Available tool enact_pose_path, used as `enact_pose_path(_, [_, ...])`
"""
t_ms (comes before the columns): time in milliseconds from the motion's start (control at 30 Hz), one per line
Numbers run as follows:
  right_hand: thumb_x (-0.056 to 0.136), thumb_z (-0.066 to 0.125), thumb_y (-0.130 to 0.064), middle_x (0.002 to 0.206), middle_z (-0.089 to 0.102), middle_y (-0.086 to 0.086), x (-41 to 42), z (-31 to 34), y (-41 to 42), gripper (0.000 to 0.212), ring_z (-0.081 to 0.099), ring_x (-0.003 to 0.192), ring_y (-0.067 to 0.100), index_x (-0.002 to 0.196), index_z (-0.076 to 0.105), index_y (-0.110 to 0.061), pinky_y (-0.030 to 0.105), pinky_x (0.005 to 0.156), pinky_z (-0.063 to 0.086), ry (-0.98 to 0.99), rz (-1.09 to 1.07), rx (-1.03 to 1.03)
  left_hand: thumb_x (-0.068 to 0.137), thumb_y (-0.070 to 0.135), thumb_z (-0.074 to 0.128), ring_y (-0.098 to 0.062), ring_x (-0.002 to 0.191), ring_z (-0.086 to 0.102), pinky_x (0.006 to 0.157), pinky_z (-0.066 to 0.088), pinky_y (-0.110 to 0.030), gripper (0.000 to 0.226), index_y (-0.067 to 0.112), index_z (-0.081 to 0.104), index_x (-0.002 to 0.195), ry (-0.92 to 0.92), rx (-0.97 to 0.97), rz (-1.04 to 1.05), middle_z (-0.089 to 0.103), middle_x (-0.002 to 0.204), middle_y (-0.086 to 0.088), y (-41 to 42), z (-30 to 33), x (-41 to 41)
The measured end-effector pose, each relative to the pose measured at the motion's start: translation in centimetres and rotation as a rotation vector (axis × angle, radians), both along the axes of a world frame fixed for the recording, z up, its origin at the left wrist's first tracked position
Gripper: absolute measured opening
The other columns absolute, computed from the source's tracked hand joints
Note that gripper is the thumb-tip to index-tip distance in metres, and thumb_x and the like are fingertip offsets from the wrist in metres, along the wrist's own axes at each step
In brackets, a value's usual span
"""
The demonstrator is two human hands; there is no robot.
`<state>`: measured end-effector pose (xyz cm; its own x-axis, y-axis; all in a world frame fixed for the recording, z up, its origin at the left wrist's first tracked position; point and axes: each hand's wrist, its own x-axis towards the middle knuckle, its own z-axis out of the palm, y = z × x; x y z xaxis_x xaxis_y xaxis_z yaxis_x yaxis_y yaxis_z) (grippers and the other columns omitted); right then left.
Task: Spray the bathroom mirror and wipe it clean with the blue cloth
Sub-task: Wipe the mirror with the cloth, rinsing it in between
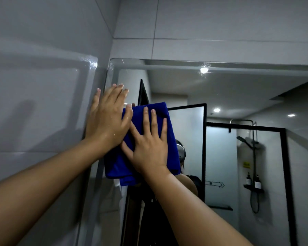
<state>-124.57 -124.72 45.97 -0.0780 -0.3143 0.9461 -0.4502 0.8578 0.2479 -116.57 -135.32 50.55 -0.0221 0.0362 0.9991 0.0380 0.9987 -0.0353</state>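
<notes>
A folded blue cloth (160, 114) lies flat against the bathroom mirror (229, 96), near its upper left corner. My right hand (149, 144) presses on the cloth with fingers spread. My left hand (108, 118) is flat too, fingers apart; its thumb side overlaps the cloth's left edge and its fingertips reach the mirror's left rim. Small droplets dot the back of my left hand. No spray bottle is in view.
Grey wall tiles (43, 86) run along the left and above the mirror. The glass reflects a black-framed shower screen (283, 157), a shower head, bottles on a small shelf (253, 183) and ceiling lights.
</notes>
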Motion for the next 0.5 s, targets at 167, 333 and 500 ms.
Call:
enact_pose_path(167, [0.092, 0.025, -0.07, 0.163, -0.002, 0.012, -0.2, 0.4, 3.3, 0.071, -0.008, 0.15, 0.03, 0.153, 0.007, -0.039, 0.054, 0.117, -0.007, -0.023, -0.059, -0.047, 0.098, 0.035, 0.029, -0.021, 0.145, 0.027, 0.12, 0.007, -0.042, 0.055, 0.008, 0.04, 0.144, -0.037, -0.002, -0.002, 0.038, 0.152, -0.009, 0.0, -1.2, -0.3])
enact_pose_path(333, [0.093, 0.022, -0.069, 0.162, -0.011, 0.014, 0.3, 3.0, 2.3, 0.071, -0.016, 0.148, 0.032, 0.153, -0.001, -0.039, 0.056, 0.115, -0.014, -0.06, -0.066, -0.103, 0.097, 0.036, 0.029, -0.023, 0.143, 0.03, 0.121, 0.011, -0.045, 0.056, 0.007, 0.042, 0.143, -0.024, -0.022, 0.014, 0.041, 0.15, -0.011, -0.6, -0.7, 0.4])
enact_pose_path(500, [0.094, 0.022, -0.067, 0.161, -0.014, 0.016, 0.8, 4.6, -1.0, 0.071, -0.018, 0.147, 0.034, 0.154, -0.001, -0.037, 0.058, 0.114, -0.017, -0.059, -0.052, -0.13, 0.097, 0.038, 0.026, -0.023, 0.143, 0.03, 0.12, 0.011, -0.045, 0.058, 0.008, 0.041, 0.144, 0.001, -0.035, 0.021, 0.04, 0.15, -0.011, -1.3, 0.0, 0.6])
